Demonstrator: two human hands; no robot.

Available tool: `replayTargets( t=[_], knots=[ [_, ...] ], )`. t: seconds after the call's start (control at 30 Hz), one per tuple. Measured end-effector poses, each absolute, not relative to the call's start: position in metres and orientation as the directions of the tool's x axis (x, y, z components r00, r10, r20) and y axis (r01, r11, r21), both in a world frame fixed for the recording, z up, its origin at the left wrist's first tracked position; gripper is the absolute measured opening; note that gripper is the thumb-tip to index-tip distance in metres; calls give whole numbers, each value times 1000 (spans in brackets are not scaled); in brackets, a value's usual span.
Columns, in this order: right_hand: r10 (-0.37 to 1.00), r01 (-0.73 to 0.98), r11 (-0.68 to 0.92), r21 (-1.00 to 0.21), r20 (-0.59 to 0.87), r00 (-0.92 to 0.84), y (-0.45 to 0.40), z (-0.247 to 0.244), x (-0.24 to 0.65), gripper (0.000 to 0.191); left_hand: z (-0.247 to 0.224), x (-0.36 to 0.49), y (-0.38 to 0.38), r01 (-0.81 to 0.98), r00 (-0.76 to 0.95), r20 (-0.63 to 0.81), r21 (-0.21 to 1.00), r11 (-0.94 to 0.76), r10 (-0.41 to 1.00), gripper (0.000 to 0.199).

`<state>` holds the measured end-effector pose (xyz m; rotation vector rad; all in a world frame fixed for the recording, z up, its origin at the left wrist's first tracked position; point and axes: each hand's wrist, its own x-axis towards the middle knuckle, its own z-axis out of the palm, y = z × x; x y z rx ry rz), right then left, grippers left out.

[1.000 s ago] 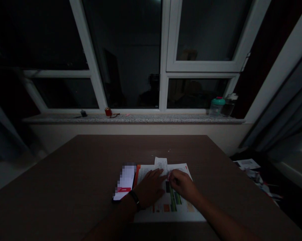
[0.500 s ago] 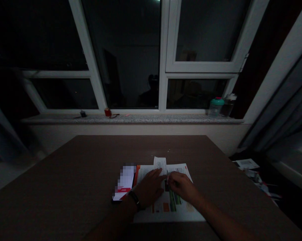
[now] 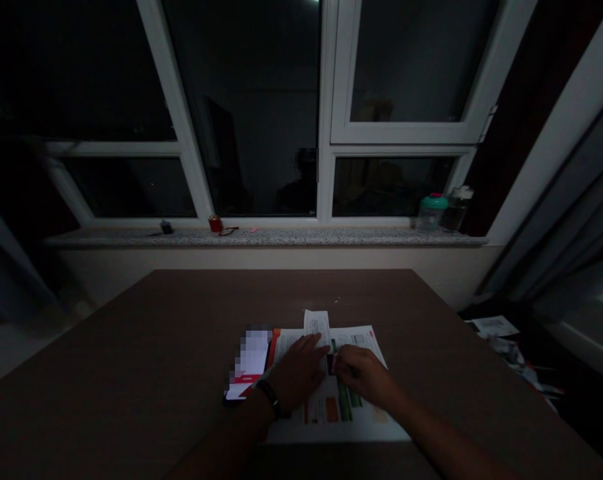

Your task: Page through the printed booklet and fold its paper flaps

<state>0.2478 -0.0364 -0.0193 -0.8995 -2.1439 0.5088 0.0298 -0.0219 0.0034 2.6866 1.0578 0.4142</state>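
A printed page (image 3: 354,430) with coloured pictures lies on the brown table. Across its upper part is a narrow strip of printed paper (image 3: 316,321), its top end reaching past the page's far edge. My left hand (image 3: 297,373), a dark band on its wrist, rests with fingers stretched out over the strip and page. Just right of it, my right hand (image 3: 362,375) is closed in a pinch above the page. A small pinkish bit shows at its fingertips, too dim to name. Left of the page lies a phone (image 3: 251,360) with a lit screen.
Small white scraps (image 3: 337,299) lie farther back on the table (image 3: 191,320). On the windowsill (image 3: 291,236) stand a teal-lidded bottle (image 3: 432,212), a second bottle (image 3: 456,208) and a small red object (image 3: 215,223). Papers (image 3: 501,337) are heaped beyond the table's right edge.
The paper strip has shifted slightly left and away from me, and my left hand has moved a little left with it. My right hand stays nearly in place, still pinched.
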Motion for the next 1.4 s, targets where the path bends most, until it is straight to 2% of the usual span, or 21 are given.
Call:
replayTargets(
  t=[0.13, 0.37, 0.6, 0.73, 0.93, 1.2, 1.4],
  knots=[
    [755, 468, 655, -593, 482, -445, -34, -18, 247, 19, 6, 31, -21, 631, 698, 171, 311, -711, 695, 53],
    [682, 359, 697, -620, 420, -599, -43, -15, 249, 18, 6, 30, -20, 639, 701, 153, 298, -709, 696, 55],
    [764, 460, 643, -612, 473, -438, -36, -20, 248, 21, 4, 29, -20, 625, 708, 159, 315, -714, 689, 52],
    [718, 371, 675, -638, 452, -530, -39, -17, 249, 18, 3, 25, -16, 610, 715, 153, 339, -716, 682, 53],
    [660, 263, 686, -678, 428, -617, -45, -15, 250, 15, 6, 14, -5, 561, 784, 27, 396, -727, 620, 68],
    [735, 349, 638, -686, 408, -542, -42, -15, 250, 17, 14, 13, -7, 571, 781, 3, 399, -717, 624, 71],
    [770, 462, 634, -620, 451, -452, -36, -15, 251, 19, 14, 20, -13, 595, 741, 97, 363, -717, 665, 51]
  ],
)
